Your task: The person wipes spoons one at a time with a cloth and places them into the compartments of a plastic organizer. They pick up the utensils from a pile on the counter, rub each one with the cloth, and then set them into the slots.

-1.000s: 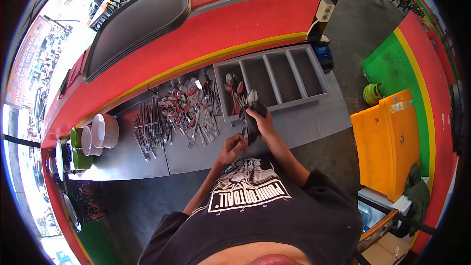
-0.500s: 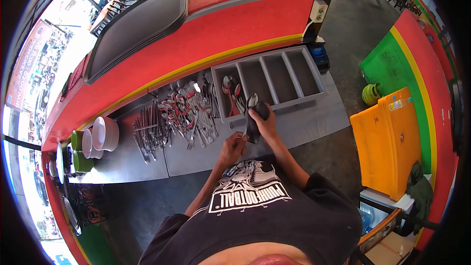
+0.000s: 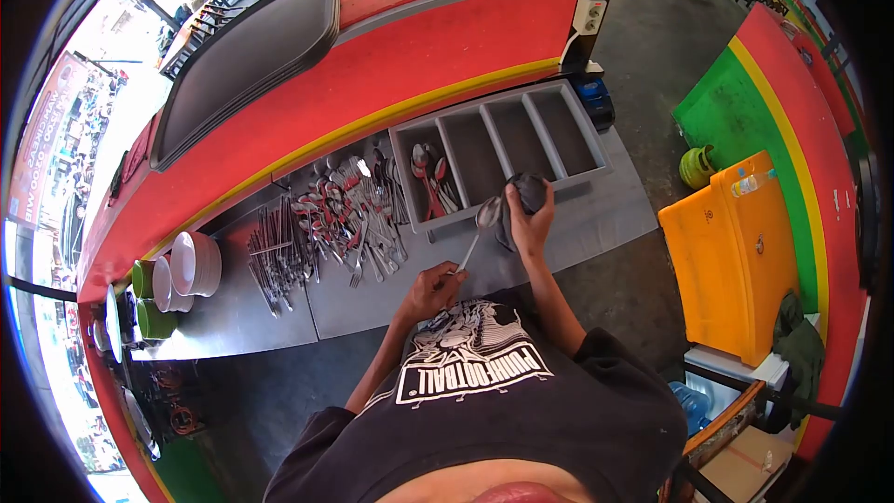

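My left hand (image 3: 434, 291) is closed on the handle end of a metal spoon (image 3: 477, 240), whose bowl points up and away from me. In my right hand (image 3: 532, 224) is a bunched dark cloth (image 3: 528, 191), part of it hanging down beside the spoon bowl. Just beyond my hands stands a grey cutlery tray (image 3: 596, 166) with long compartments. Several spoons (image 3: 421, 163) lie in its leftmost compartment. To the left, a loose heap of forks and spoons (image 3: 346, 214) covers the metal counter, with a pile of thin utensils (image 3: 277, 247) beside it.
Stacked bowls (image 3: 196, 264) stand at the counter's left end. Behind the metal counter (image 3: 596, 214) rises a red wall (image 3: 466, 42) with black trays (image 3: 247, 65) on top. A yellow-orange container (image 3: 717, 265) stands on the right.
The cloth in my right hand has moved right and away from the spoon's handle, so more of the spoon shows. My left hand still grips the handle. The view has shifted slightly.
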`<state>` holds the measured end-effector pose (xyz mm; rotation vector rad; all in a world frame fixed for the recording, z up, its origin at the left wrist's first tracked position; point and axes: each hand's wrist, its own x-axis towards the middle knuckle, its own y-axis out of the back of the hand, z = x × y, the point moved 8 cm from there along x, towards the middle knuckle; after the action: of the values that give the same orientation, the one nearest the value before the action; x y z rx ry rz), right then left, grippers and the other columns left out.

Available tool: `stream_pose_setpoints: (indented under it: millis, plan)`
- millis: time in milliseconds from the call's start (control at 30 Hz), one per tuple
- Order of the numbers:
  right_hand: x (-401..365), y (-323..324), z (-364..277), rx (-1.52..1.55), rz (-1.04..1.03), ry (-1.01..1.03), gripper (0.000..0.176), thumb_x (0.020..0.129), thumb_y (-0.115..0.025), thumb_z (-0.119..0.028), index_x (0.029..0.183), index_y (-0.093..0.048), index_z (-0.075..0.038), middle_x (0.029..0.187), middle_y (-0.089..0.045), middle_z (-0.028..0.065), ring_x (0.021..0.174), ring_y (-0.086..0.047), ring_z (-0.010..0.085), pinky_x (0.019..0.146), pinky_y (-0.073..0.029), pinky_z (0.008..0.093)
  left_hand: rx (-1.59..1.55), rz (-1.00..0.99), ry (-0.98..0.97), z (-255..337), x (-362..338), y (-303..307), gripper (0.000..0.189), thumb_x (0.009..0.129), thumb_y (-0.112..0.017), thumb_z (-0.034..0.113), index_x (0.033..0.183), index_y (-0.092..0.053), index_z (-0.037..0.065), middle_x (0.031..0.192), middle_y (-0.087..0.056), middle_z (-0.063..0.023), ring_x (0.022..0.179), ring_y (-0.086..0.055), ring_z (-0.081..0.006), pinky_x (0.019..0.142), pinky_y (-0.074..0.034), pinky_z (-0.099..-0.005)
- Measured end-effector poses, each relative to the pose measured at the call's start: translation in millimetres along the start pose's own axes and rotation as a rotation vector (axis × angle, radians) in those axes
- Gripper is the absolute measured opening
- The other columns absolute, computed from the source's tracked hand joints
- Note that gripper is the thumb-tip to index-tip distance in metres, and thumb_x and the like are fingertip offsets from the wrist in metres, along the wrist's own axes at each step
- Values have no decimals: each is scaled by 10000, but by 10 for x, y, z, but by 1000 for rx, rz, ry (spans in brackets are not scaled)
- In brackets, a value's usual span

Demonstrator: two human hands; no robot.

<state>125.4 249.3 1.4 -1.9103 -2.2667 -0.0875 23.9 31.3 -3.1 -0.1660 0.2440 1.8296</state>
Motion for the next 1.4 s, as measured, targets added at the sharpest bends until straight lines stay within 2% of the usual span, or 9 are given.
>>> stream_pose_setpoints:
  millis: [100, 200, 400, 500, 700, 1000, 1100, 1233, 1400]
  plan:
    - [60, 66, -128, 82, 81, 45, 406, 849, -752, -184, 1144, -537, -5, 1030, -617, 69, 926, -600, 148, 843, -479, 291, -68, 35, -33, 28, 12, 38, 181, 978, -538, 134, 1009, -597, -35, 550, -540, -32, 463, -491, -83, 450, -368, -259]
    - [-1, -54, -318, 168, -5, 89, 408, 845, -755, -174, 1151, -539, -12, 1058, -594, 57, 961, -578, 140, 863, -465, 287, -86, 128, 20, -77, 67, 106, 188, 983, -529, 128, 1023, -596, -43, 557, -553, -38, 470, -506, -88, 460, -384, -258]
    - [-362, -652, -533, 132, -599, 98, 437, 794, -786, -179, 1161, -576, -67, 1042, -634, 71, 971, -605, 157, 845, -476, 302, -84, 186, -5, 3, 200, 195, 186, 988, -518, 135, 1019, -574, -39, 559, -553, -45, 474, -502, -90, 487, -398, -260]
    - [-485, -756, -505, -171, -638, 410, 466, 776, -790, -164, 1177, -574, -66, 1067, -647, 102, 976, -636, 208, 854, -491, 327, -120, 170, -39, 119, 210, 185, 181, 987, -516, 138, 1000, -563, -37, 563, -550, -45, 474, -498, -91, 489, -395, -259]
    - [-322, -674, -331, -84, -510, 300, 465, 772, -779, -183, 1178, -577, -77, 1021, -632, 144, 950, -623, 326, 830, -487, 391, -118, 88, -32, -7, 149, 211, 167, 988, -514, 131, 961, -541, -31, 567, -539, -38, 476, -495, -90, 477, -386, -256]
    - [-146, -521, -253, -195, -326, 356, 414, 782, -759, -129, 1150, -583, -58, 1012, -638, 152, 945, -625, 334, 827, -488, 400, -82, -25, -7, 25, 117, 203, 172, 999, -486, 129, 984, -553, -29, 582, -548, -51, 513, -517, -99, 511, -394, -254]
    - [-55, -450, -275, -160, -212, 376, 403, 805, -756, -133, 1151, -573, -35, 1003, -645, 149, 928, -639, 295, 818, -492, 370, -80, -24, -27, 57, 148, 237, 197, 1006, -490, 156, 988, -556, -28, 580, -543, -46, 513, -510, -95, 512, -388, -255]
    - [124, -295, -152, -20, -58, 197, 403, 849, -750, -179, 1147, -554, 9, 983, -653, 113, 877, -630, 178, 776, -490, 293, -79, 17, -23, 93, 233, 268, 269, 1022, -478, 232, 1001, -558, -24, 580, -537, -43, 500, -494, -93, 517, -377, -251]
    - [224, -307, 164, 195, -151, -79, 409, 850, -753, -205, 1159, -567, -11, 1001, -645, 56, 881, -612, 139, 777, -489, 278, -158, 108, -79, 117, 424, 312, 274, 1040, -448, 254, 988, -539, 1, 589, -511, -24, 516, -483, -91, 528, -377, -250]
